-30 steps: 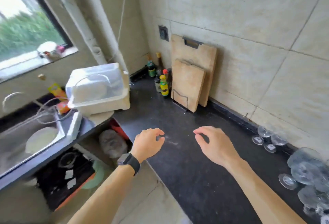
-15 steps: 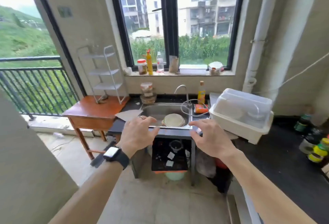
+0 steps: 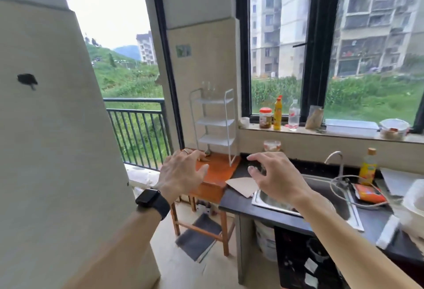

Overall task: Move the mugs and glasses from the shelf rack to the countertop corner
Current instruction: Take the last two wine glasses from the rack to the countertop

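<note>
we're holding left hand and right hand out empty, fingers spread, shelf rack standing upright, glasses on top, labels on bottles unreadable

Single head-worn wide view, facing forward and down, white shelf rack ahead, well off

Glasses on rack top shelf: faint, count not readable. Item at rack foot: too small to identify. Left hand covers tabletop edge. Right hand hides sink corner. White container cut by right edge.
</note>
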